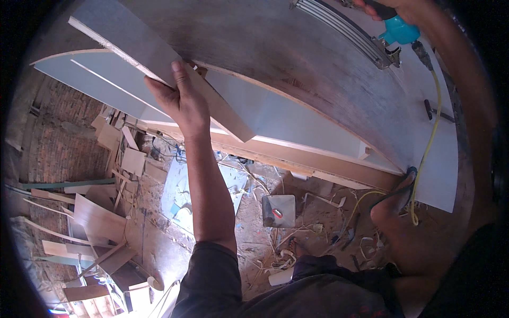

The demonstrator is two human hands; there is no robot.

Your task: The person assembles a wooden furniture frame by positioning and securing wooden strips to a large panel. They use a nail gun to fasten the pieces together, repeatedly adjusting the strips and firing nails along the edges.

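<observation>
My left hand [185, 103] grips a narrow board [124, 40] with a grey face and a pale, rough cut edge, thumb on top and fingers beneath. The board slants over a long cabinet-like frame [302, 119] with light inner faces. At the upper right my right hand [411, 9] is wrapped round the black handle of a teal air nailer [400, 31], partly cut off by the picture's edge. The nailer's ribbed metal magazine [339, 26] lies over a large greyish-brown wooden panel [265, 47]. A yellow air hose [436, 100] runs down from the handle.
A hammer [437, 111] rests on a white panel [442, 159] at the right. My bare leg [395, 209] is beside the frame's right end. On the littered floor stands a square grey tub [278, 212] with a red item inside. Wood offcuts [98, 217] pile up at the left.
</observation>
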